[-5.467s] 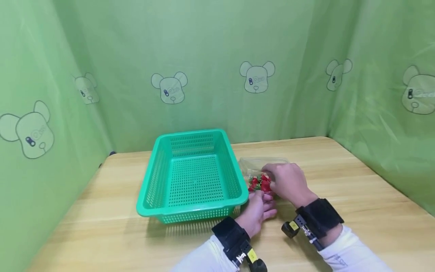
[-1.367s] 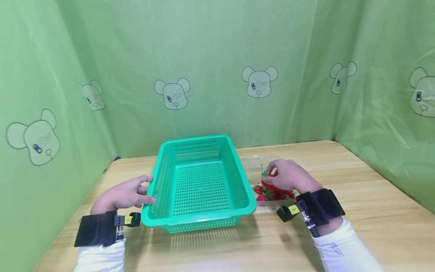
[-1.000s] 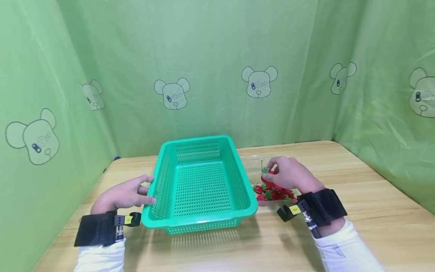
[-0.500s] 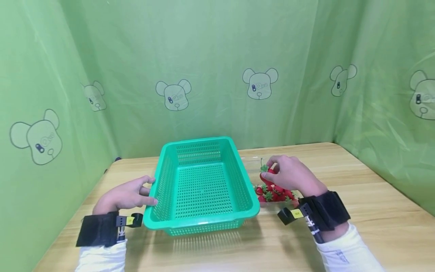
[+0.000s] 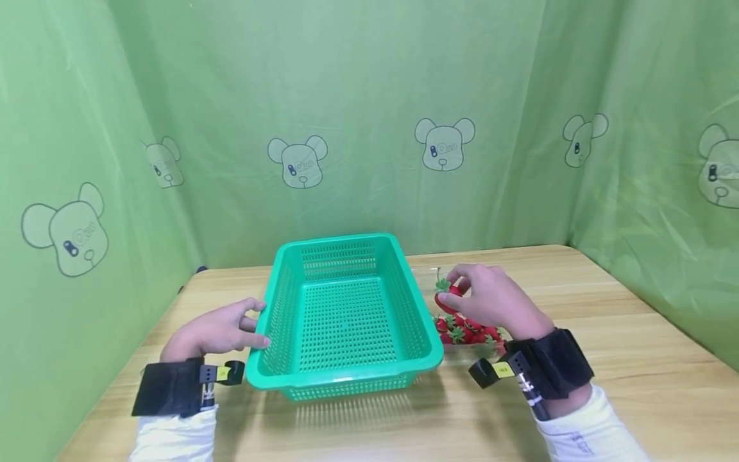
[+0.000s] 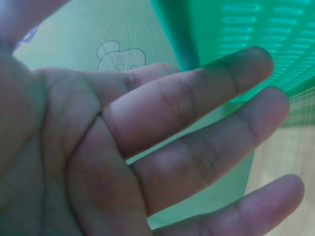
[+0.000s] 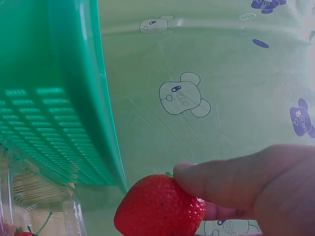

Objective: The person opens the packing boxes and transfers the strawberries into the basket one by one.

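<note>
My right hand [image 5: 495,300] pinches a red strawberry [image 5: 444,304] with a green leafy top between thumb and fingers, held above a clear plastic box [image 5: 462,353]. More strawberries [image 5: 464,332] lie in that box, partly hidden under the hand. In the right wrist view the held strawberry [image 7: 158,209] appears close, beside the basket's outer wall. A green slotted basket [image 5: 346,371] stands left of the box with nothing in it. At its left rim my left hand [image 5: 218,328] rests; in the left wrist view its fingers [image 6: 192,93] are extended and touch the rim.
The wooden table [image 5: 600,359] carries the basket and box, set side by side. A green curtain [image 5: 364,173] printed with bear heads encloses the back and both sides. Black straps with small cameras [image 5: 485,372] sit on both wrists.
Earlier both hands were at the box; the left hand has since moved to the basket's left rim. The right hand has raised the strawberry from the pile and shifted slightly left with it.
</note>
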{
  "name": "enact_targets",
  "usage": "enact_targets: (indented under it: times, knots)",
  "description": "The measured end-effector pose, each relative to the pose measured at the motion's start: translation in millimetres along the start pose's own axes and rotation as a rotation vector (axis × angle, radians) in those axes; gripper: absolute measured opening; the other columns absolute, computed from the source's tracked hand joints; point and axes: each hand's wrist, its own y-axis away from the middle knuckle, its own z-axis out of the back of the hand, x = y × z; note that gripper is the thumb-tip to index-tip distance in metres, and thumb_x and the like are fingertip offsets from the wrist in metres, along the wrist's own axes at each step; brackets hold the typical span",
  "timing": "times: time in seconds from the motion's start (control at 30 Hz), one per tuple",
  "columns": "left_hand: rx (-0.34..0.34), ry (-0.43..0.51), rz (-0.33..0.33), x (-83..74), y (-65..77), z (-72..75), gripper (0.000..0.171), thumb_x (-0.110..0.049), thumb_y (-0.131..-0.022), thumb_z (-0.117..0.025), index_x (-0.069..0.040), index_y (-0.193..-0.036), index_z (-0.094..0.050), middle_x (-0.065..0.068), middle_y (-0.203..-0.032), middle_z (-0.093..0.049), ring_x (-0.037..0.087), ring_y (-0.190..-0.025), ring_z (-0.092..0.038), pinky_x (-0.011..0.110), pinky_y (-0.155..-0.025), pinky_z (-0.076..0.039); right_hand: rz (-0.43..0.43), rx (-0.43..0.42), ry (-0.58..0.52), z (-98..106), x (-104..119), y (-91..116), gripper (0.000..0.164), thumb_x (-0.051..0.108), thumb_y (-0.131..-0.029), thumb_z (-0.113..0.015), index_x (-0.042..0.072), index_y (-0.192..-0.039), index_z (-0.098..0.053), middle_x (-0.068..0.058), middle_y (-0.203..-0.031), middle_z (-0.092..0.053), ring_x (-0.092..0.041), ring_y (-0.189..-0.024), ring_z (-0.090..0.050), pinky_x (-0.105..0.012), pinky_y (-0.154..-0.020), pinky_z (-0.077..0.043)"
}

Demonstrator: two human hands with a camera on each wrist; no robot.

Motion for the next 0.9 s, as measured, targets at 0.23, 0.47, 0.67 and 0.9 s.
enact_targets:
  times: [0.23, 0.47, 0.67, 0.9]
  knots:
    - [0.011, 0.02, -0.006, 0.2, -0.3, 0.6, 0.07, -0.01, -0.086, -0.068, 0.012, -0.136, -0.024, 0.031, -0.122, -0.059, 0.04, -0.109, -0.059, 0.06, -0.095, -0.044, 0.012, -0.02, 0.008, -0.8, 3.9, 1.1, 0.036, 0.033, -0.088, -0.065, 0.004, -0.11, -0.062, -0.015, -0.096, -0.069, -0.019, -0.071, -0.063, -0.041, -0.064, -0.053]
    - [0.007, 0.013, -0.007, 0.5, 0.2, 0.4, 0.071, -0.011, -0.085, -0.068, 0.011, -0.136, -0.025, 0.032, -0.123, -0.058, 0.04, -0.109, -0.058, 0.06, -0.095, -0.044, 0.02, -0.046, 0.022, 0.1, 6.5, 2.6, 0.034, 0.034, -0.088, -0.065, 0.006, -0.107, -0.062, -0.014, -0.096, -0.07, -0.021, -0.074, -0.063, -0.043, -0.066, -0.053]
    - [0.009, 0.025, -0.015, 0.1, -0.1, 0.7, 0.069, -0.01, -0.085, -0.068, 0.012, -0.135, -0.025, 0.031, -0.12, -0.06, 0.039, -0.109, -0.059, 0.061, -0.095, -0.043, 0.029, -0.06, -0.001, -0.6, 12.4, 4.5, 0.033, 0.034, -0.087, -0.067, 0.007, -0.105, -0.063, -0.014, -0.095, -0.069, -0.018, -0.066, -0.061, -0.039, -0.064, -0.051]
    - [0.007, 0.023, -0.014, -0.2, -0.4, 0.5, 0.067, -0.011, -0.085, -0.068, 0.011, -0.134, -0.027, 0.029, -0.119, -0.061, 0.039, -0.108, -0.06, 0.061, -0.094, -0.044, 0.041, -0.084, -0.005, -6.6, 22.2, 4.9, 0.032, 0.033, -0.086, -0.068, 0.008, -0.105, -0.063, -0.013, -0.095, -0.068, -0.016, -0.061, -0.057, -0.032, -0.056, -0.049]
